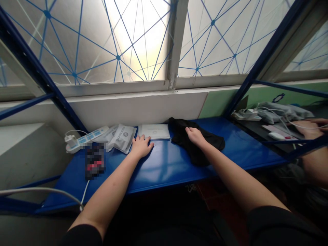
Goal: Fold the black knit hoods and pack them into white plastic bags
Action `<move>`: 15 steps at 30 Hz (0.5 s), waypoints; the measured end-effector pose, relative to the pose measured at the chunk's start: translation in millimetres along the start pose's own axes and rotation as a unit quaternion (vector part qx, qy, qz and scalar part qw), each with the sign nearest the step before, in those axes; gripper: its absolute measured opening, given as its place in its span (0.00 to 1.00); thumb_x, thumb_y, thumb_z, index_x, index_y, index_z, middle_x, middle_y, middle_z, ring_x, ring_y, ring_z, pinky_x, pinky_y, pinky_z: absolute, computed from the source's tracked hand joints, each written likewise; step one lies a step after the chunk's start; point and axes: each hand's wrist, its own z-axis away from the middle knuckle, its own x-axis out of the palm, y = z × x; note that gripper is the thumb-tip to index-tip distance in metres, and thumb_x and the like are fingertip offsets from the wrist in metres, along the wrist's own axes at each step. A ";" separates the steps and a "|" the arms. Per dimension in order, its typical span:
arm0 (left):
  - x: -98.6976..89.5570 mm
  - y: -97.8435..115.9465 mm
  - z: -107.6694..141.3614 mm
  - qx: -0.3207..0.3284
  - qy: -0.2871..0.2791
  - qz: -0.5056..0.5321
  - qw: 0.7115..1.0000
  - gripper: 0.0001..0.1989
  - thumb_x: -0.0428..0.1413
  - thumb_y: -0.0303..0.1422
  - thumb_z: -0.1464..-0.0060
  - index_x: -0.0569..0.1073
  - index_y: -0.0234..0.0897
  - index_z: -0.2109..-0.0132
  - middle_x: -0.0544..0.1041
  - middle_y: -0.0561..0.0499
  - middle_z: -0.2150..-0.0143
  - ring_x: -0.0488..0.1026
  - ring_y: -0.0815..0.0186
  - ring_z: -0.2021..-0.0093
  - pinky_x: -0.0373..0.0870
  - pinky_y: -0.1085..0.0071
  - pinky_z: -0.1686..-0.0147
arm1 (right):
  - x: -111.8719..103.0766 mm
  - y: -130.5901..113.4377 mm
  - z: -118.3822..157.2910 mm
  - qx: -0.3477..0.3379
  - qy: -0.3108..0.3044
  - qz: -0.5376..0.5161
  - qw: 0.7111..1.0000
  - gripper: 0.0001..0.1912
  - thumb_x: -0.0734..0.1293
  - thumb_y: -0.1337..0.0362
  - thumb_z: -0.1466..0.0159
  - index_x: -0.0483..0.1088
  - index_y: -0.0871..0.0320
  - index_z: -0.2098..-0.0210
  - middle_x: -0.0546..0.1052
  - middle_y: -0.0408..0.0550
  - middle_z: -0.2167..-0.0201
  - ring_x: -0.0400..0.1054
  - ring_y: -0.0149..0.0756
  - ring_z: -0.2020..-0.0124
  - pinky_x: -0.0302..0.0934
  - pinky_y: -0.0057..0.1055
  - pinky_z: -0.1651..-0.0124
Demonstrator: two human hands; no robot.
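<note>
My left hand (141, 147) rests on the blue tabletop with its fingers spread and holds nothing. Just beyond its fingertips lies a flat white packet (160, 132). Close on its left are grey-white plastic pouches (125, 137) with printed lettering. My right hand (196, 136) is closed on a crumpled black cloth (201, 157), which lies on the table; its exact kind does not show. The fingers' undersides are hidden against the fabric.
A white power strip (89, 136) with a plugged-in charger and a blurred-out phone-like item (95, 162) on a cable lie at left. Blue metal posts (246, 75) frame the blue table (164, 171). At far right, another person's hands (310, 128) are near cables and pouches.
</note>
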 end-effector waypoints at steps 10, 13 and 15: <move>-34.4 8.4 26.5 -0.041 -0.046 0.446 0.893 0.31 0.37 0.53 0.33 0.74 0.40 0.41 0.76 0.41 0.42 0.72 0.51 0.42 0.66 0.54 0.42 | -43.2 -128.1 22.0 -0.261 -0.089 -0.095 0.957 0.22 0.57 0.51 0.27 0.75 0.58 0.62 0.80 0.51 0.61 0.73 0.41 0.57 0.62 0.30 0.55; -33.1 4.9 61.4 -0.086 -0.157 0.648 0.741 0.31 0.51 0.57 0.40 0.73 0.40 0.41 0.80 0.41 0.49 0.78 0.53 0.49 0.73 0.59 0.49 | -20.1 -134.2 21.2 -0.246 -0.129 -0.081 0.957 0.22 0.57 0.51 0.27 0.75 0.58 0.50 0.79 0.55 0.51 0.72 0.43 0.49 0.61 0.32 0.47; -27.7 0.5 82.6 -0.153 -0.163 0.676 0.702 0.30 0.67 0.47 0.52 0.74 0.37 0.46 0.82 0.41 0.55 0.80 0.51 0.54 0.76 0.57 0.53 | -0.3 -124.7 12.6 -0.178 -0.098 -0.018 0.979 0.22 0.62 0.53 0.29 0.74 0.62 0.46 0.76 0.62 0.46 0.70 0.48 0.44 0.60 0.35 0.43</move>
